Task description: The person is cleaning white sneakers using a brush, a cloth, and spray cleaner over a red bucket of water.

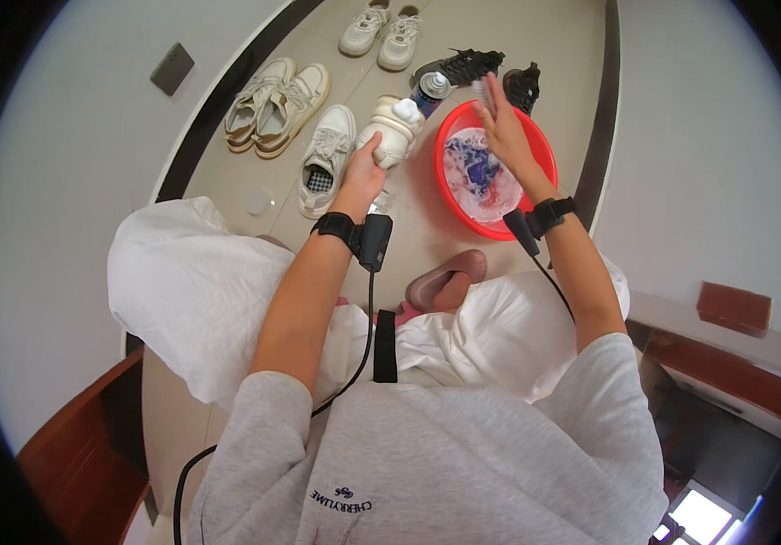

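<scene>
My left hand (365, 172) grips a white sneaker (382, 139), held a little above the tiled floor. A mound of white foam (406, 110) sits on the shoe's upper. Over the far part of a red plastic basin (439, 160), my right hand (505, 136) holds a small brush (483, 94) with pale bristles, blurred by motion. Soapy water fills the basin's bottom around a soaked blue-purple cloth (480, 169). Just beyond the held sneaker stands an aerosol can (431, 94) with a white nozzle. Another white sneaker (329, 153) rests on the floor left of my left hand.
More pale shoes (281, 109) lie by the left wall, and a white pair (390, 37) stands farther off. Black sneakers (465, 67) are behind the basin. A round translucent cap (258, 202) lies near my knee. Cables (369, 327) run from both wrist devices.
</scene>
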### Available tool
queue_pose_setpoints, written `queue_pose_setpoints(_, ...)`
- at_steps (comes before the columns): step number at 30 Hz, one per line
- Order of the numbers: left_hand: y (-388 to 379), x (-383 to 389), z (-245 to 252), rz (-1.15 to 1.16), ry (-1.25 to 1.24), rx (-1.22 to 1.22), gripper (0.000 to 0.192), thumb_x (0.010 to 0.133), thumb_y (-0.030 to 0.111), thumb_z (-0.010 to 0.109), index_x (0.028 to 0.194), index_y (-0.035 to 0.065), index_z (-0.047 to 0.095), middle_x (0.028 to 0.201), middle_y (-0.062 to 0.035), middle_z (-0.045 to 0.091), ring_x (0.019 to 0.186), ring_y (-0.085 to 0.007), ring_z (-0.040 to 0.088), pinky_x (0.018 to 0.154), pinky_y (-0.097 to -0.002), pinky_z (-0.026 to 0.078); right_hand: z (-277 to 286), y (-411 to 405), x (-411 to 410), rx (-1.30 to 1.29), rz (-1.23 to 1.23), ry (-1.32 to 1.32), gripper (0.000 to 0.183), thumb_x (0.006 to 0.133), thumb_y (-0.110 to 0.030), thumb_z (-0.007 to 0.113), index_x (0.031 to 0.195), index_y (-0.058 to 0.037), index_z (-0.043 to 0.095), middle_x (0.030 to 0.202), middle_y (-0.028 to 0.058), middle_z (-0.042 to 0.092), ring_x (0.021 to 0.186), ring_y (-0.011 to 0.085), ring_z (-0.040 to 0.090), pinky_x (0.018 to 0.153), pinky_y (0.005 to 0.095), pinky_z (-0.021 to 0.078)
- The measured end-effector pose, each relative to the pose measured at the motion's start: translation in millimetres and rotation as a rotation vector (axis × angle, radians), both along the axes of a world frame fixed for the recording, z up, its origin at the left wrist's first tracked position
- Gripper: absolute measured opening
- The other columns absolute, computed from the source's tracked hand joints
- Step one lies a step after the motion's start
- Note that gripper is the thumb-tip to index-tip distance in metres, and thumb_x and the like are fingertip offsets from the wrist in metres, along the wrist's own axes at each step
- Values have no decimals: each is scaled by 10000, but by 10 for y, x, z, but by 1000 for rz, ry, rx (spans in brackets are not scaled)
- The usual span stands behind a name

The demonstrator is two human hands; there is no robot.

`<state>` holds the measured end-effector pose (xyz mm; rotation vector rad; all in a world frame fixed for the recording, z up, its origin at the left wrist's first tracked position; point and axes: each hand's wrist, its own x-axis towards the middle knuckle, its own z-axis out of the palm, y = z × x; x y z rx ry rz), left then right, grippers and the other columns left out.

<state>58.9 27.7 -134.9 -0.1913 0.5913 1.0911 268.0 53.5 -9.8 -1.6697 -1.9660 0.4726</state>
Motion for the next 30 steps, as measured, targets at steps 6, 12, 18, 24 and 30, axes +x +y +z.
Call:
queue_pose_setpoints(6, 41, 44, -205, 67, -49, -13, 317, 756, 61, 568, 1044, -6, 453, 1001, -94, 521, 873, -194, 531, 743, -301, 450, -56, -139, -483, -152, 272, -217, 494, 850, -235, 398, 1300, -168, 205, 846, 206, 391, 762, 327, 407, 765, 355, 363)
queue_pose_setpoints(12, -7, 153, 0, 101, 47, -67, 282, 710, 43, 609, 969, 10, 503, 922, -80, 549, 796, -180, 550, 687, -286, 461, -244, -16, -565, -101, 283, -387, 477, 824, -194, 456, 1272, -206, 293, 822, 172, 404, 741, 275, 410, 738, 340, 360)
queue_pose_setpoints(18, -55, 170, -62, 122, 175, -91, 375, 673, 52, 641, 1007, 3, 478, 939, -76, 542, 806, -170, 541, 696, -273, 445, -161, 66, -852, -47, 314, -595, 426, 773, -200, 500, 1191, -209, 417, 782, 186, 451, 715, 310, 455, 647, 375, 397)
queue_pose_setpoints(24, -59, 184, -119, 88, 197, -63, 491, 657, 76, 659, 1073, -16, 416, 999, -82, 515, 865, -172, 519, 744, -280, 419, -66, 60, -840, -125, 412, -597, 409, 803, -200, 459, 1207, -211, 398, 773, 185, 448, 726, 311, 468, 648, 371, 398)
queue_pose_setpoints(30, -58, 237, -349, 36, 251, -49, 620, 651, 126, 671, 1154, -35, 347, 1114, -113, 459, 998, -192, 453, 865, -312, 335, 2, 103, -971, -80, 504, -712, 353, 798, -219, 451, 1151, -236, 459, 844, 174, 464, 754, 299, 480, 674, 359, 414)
